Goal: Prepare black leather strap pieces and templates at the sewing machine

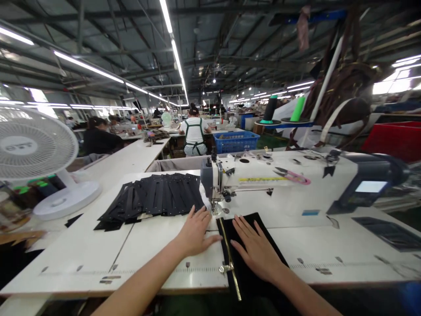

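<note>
A black fabric piece with a gold zipper down its left side lies below the needle of a white sewing machine, its lower end hanging over the table edge. My right hand rests flat on the fabric, fingers spread. Left of the zipper, my left hand lies on the white table, fingers apart, its thumb tip near the fabric's edge. A metal zipper pull sits on the zipper near the table's front edge. To the left, overlapping black strips are spread out.
At the left stands a white fan. Pink-handled snips lie on the machine. Green and black thread spools stand behind it. A blue basket and a seated person are beyond. A red bin is at right.
</note>
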`<state>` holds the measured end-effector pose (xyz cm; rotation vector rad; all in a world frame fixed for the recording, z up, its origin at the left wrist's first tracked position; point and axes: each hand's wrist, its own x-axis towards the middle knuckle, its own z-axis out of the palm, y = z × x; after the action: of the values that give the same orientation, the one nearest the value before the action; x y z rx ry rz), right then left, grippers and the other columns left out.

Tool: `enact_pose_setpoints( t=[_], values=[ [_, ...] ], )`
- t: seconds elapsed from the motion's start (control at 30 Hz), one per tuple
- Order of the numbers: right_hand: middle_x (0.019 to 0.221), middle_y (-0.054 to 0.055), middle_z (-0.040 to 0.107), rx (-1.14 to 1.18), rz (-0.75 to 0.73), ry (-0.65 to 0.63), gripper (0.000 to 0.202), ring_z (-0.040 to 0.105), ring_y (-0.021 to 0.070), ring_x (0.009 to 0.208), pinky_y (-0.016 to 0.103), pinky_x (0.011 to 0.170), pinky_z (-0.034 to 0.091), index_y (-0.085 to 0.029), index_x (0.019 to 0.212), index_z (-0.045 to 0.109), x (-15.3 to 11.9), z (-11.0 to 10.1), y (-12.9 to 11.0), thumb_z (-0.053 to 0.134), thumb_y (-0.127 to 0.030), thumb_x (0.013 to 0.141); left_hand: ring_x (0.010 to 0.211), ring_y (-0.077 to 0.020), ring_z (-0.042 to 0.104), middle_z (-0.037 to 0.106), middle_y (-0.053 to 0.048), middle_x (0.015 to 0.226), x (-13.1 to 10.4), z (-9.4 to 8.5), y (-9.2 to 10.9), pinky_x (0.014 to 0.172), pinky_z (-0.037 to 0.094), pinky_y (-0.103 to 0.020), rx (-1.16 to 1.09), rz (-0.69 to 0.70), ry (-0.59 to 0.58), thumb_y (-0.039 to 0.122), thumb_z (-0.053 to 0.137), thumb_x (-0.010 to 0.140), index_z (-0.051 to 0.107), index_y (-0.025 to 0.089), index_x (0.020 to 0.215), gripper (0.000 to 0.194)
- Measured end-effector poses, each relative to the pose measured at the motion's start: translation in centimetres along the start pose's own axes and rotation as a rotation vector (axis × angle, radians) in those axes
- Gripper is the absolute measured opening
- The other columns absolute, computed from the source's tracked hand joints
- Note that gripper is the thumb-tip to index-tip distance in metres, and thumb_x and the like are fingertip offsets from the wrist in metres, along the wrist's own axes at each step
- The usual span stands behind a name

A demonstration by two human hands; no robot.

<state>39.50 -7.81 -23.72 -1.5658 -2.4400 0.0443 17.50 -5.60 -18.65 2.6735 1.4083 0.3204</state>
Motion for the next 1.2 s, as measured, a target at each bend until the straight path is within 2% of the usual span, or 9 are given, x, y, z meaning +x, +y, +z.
enact_pose_setpoints(
  t=[0.1, 0.23, 0.37, 0.47, 0.67, 0.83, 1.03, 1.13, 1.2],
  values=[
    [0.143, 0.005, 0.023, -0.008, -0.007, 0.018, 0.060, 0.020, 0.0239, 0.133, 0.053, 0.108, 0.018, -0.015, 0.137, 0.028, 0.0, 0.7, 0.1, 0.026, -0.052, 0.090, 0.132, -0.0305, 0.022, 0.039, -0.015, 0.137, 2.0, -0.6, -3.2, 0.107, -0.001, -0.055, 0.045, -0.124, 0.116, 0.044, 0.035, 0.088, 0.042, 0.014, 0.128, 0.051],
    [0.141, 0.006, 0.028, -0.036, -0.073, 0.093, 0.058, 0.027, 0.0267, 0.130, 0.057, 0.104, 0.025, -0.017, 0.136, 0.030, -0.1, 2.4, 1.1, 0.030, -0.050, 0.089, 0.130, -0.0428, 0.020, 0.040, -0.010, 0.138, 3.0, -0.8, -7.2, 0.096, -0.003, -0.070, 0.045, -0.165, 0.093, 0.060, 0.048, 0.076, 0.047, 0.028, 0.125, 0.059],
    [0.139, 0.007, 0.031, -0.078, -0.197, 0.167, 0.054, 0.033, 0.0299, 0.126, 0.059, 0.096, 0.036, -0.021, 0.135, 0.035, -0.1, 3.6, 2.6, 0.032, -0.046, 0.088, 0.130, -0.0388, 0.023, 0.042, -0.006, 0.137, 1.2, -1.5, -9.8, 0.100, -0.004, -0.065, 0.042, -0.139, 0.091, 0.061, 0.047, 0.076, 0.047, 0.034, 0.125, 0.056],
    [0.139, 0.006, 0.031, -0.115, -0.285, 0.178, 0.048, 0.033, 0.0295, 0.126, 0.058, 0.095, 0.039, -0.025, 0.131, 0.043, 0.0, 3.6, 3.2, 0.033, -0.041, 0.087, 0.130, -0.0352, 0.024, 0.042, -0.004, 0.137, -0.3, -2.3, -11.3, 0.102, -0.004, -0.061, 0.047, -0.105, 0.089, 0.058, 0.047, 0.077, 0.046, 0.035, 0.125, 0.053],
    [0.137, 0.007, 0.031, -0.161, -0.209, 0.141, 0.051, 0.037, 0.0301, 0.123, 0.056, 0.094, 0.040, -0.020, 0.131, 0.042, 0.4, 3.1, 2.5, 0.031, -0.044, 0.088, 0.131, -0.0327, 0.023, 0.042, -0.006, 0.137, -1.2, -3.5, -13.8, 0.103, -0.003, -0.059, 0.098, -0.028, 0.068, 0.058, 0.045, 0.079, 0.044, 0.032, 0.127, 0.055],
    [0.138, 0.007, 0.029, -0.095, -0.117, 0.098, 0.056, 0.033, 0.0292, 0.126, 0.057, 0.099, 0.034, -0.018, 0.134, 0.035, 0.6, 2.1, 1.5, 0.031, -0.050, 0.089, 0.131, -0.0317, 0.024, 0.041, -0.008, 0.137, -1.0, -4.1, -13.9, 0.103, -0.001, -0.059, 0.154, 0.006, 0.040, 0.058, 0.041, 0.081, 0.044, 0.029, 0.128, 0.055],
    [0.141, 0.008, 0.026, -0.003, -0.043, 0.048, 0.058, 0.027, 0.0269, 0.130, 0.056, 0.105, 0.023, -0.016, 0.136, 0.032, 0.1, 0.9, 0.2, 0.029, -0.051, 0.090, 0.131, -0.0303, 0.026, 0.046, -0.016, 0.132, -0.1, -3.7, -12.0, 0.104, -0.006, -0.056, 0.183, 0.006, 0.042, 0.053, 0.038, 0.085, 0.049, 0.019, 0.124, 0.053],
    [0.141, 0.008, 0.030, 0.000, -0.020, 0.081, 0.057, 0.027, 0.0258, 0.130, 0.055, 0.106, 0.022, -0.017, 0.135, 0.034, 0.6, 1.3, 0.3, 0.031, -0.050, 0.089, 0.133, -0.0329, 0.019, 0.032, -0.017, 0.140, 0.3, -3.6, -10.0, 0.104, -0.005, -0.059, 0.156, 0.002, 0.078, 0.057, 0.047, 0.078, 0.040, 0.018, 0.131, 0.066],
    [0.140, 0.008, 0.033, -0.009, -0.020, 0.099, 0.057, 0.028, 0.0251, 0.130, 0.054, 0.105, 0.023, -0.017, 0.135, 0.035, 1.1, 1.8, 1.0, 0.031, -0.050, 0.089, 0.135, -0.0310, 0.012, 0.023, -0.016, 0.145, -0.6, -3.6, -7.9, 0.105, -0.006, -0.058, 0.140, -0.026, 0.125, 0.055, 0.049, 0.078, 0.028, 0.017, 0.137, 0.073]
  ],
)
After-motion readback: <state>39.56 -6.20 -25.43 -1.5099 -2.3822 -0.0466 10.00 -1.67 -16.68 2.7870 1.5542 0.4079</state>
